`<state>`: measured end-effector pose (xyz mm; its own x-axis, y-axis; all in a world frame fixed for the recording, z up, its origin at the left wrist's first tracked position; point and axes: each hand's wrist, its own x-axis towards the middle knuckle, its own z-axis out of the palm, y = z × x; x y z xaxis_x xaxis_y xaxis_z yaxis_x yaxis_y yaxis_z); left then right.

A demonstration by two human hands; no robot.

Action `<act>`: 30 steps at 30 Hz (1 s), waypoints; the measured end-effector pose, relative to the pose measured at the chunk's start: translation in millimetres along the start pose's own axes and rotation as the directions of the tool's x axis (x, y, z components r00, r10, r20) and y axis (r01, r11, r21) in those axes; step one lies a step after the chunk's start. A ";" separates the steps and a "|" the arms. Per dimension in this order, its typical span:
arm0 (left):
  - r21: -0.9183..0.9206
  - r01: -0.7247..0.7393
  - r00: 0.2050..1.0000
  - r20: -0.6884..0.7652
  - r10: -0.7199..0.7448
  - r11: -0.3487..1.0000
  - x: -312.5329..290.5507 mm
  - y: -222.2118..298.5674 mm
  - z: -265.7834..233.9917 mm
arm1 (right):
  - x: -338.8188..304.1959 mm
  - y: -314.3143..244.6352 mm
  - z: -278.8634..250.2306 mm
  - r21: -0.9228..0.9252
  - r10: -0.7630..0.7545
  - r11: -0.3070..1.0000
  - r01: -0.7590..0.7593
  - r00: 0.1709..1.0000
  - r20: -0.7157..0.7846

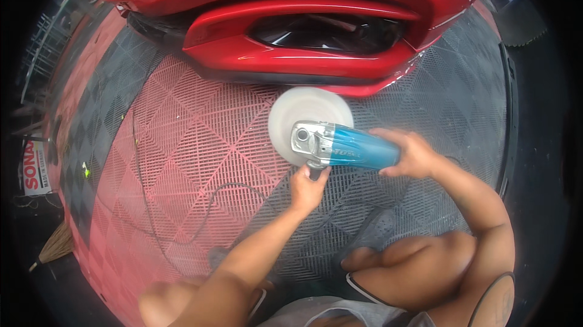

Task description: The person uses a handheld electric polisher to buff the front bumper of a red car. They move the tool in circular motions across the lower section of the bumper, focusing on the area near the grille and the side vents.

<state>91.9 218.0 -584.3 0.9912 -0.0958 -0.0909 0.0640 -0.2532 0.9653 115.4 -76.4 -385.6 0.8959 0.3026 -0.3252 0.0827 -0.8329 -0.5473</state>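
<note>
A blue and silver electric polisher is held level between my two hands. Its round white pad faces away from me, close under the lower edge of a red car bumper; whether pad and bumper touch, I cannot tell. My left hand is closed round the side handle by the silver head. At the blue body's rear end, my right hand wraps its fingers round the casing. A dark oval recess with a glossy insert sits in the bumper above.
A dark cable loops over the red and grey grid floor tiles. At the left edge lie a straw broom and a white and red sign. A metal rack stands at far left. My knees are bent below.
</note>
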 end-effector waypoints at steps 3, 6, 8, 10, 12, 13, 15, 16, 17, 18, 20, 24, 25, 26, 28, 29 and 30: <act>-0.028 0.084 0.991 0.109 -0.081 0.996 -15.0 26.6 33.7 | -36.5 31.3 -9.0 -0.029 0.039 0.999 -0.040 0.999 -0.014; -0.079 0.048 0.985 0.167 -0.034 0.996 -30.9 37.0 69.0 | -72.7 58.4 -14.3 -0.029 0.037 0.999 -0.039 0.998 -0.056; -0.091 0.050 0.984 0.176 -0.034 0.995 -40.5 45.1 88.8 | -91.3 70.9 -18.0 -0.036 0.057 0.998 -0.059 0.996 -0.062; -0.090 0.057 0.981 0.192 -0.039 0.994 -44.4 47.0 102.8 | -104.1 81.1 -23.1 -0.031 0.073 0.997 -0.076 0.994 -0.085; -0.099 0.026 0.978 0.207 -0.005 0.995 -40.6 56.0 112.7 | -118.0 91.4 -24.0 -0.017 0.095 0.995 -0.098 0.988 -0.120; -0.102 0.011 0.977 0.212 0.011 0.995 -39.2 58.4 115.4 | -118.6 96.6 -23.0 0.006 0.095 0.995 -0.095 0.989 -0.113; -0.069 0.034 0.976 0.218 -0.018 0.997 -36.8 59.8 117.8 | -117.8 106.5 -24.4 0.049 0.097 0.995 -0.092 0.988 -0.117; -0.041 0.038 0.978 0.205 -0.029 0.998 -37.6 60.2 116.2 | -115.5 109.3 -22.5 0.026 0.057 0.998 -0.055 0.992 -0.115; -0.010 0.043 0.981 0.188 -0.041 0.999 -37.8 58.9 112.3 | -109.8 110.9 -20.4 0.036 0.035 0.999 -0.031 0.993 -0.108; 0.007 0.039 0.985 0.167 -0.040 0.999 -36.9 54.6 106.6 | -102.7 111.1 -18.1 0.045 0.011 0.999 -0.007 0.995 -0.102; 0.033 0.041 0.994 0.104 -0.045 0.999 -33.6 45.9 92.4 | -82.8 109.1 -12.3 0.034 -0.063 0.997 0.066 0.994 -0.089; 0.033 0.144 0.989 0.029 -0.145 0.989 -21.4 23.8 59.1 | -39.5 81.5 -16.0 0.068 -0.083 0.994 0.083 0.997 -0.001; 0.048 0.223 0.974 0.033 -0.225 0.974 -16.9 10.7 47.0 | -26.1 73.1 -15.2 0.076 -0.118 0.990 0.118 0.993 -0.001; -0.029 0.177 0.984 -0.006 -0.177 0.984 -13.6 22.0 40.6 | -15.4 69.5 -13.3 0.088 -0.122 0.989 0.121 0.992 0.014; -0.021 0.167 0.986 -0.018 -0.167 0.986 -2.6 21.5 18.9 | 2.6 58.3 -10.9 0.101 -0.139 0.985 0.137 0.990 0.021; -0.030 0.165 0.986 -0.026 -0.166 0.986 2.4 20.6 7.5 | 11.5 52.5 -8.6 0.107 -0.153 0.983 0.151 0.988 0.016; -0.045 0.165 0.986 -0.004 -0.165 0.985 5.1 30.0 0.0 | 13.9 50.1 -7.7 0.113 -0.158 0.981 0.155 0.987 0.013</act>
<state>98.8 209.9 -555.8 0.9676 -0.0488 -0.2478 0.2314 -0.2221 0.9472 135.4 -117.4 -411.6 0.8661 0.4359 -0.2445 0.1707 -0.7178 -0.6750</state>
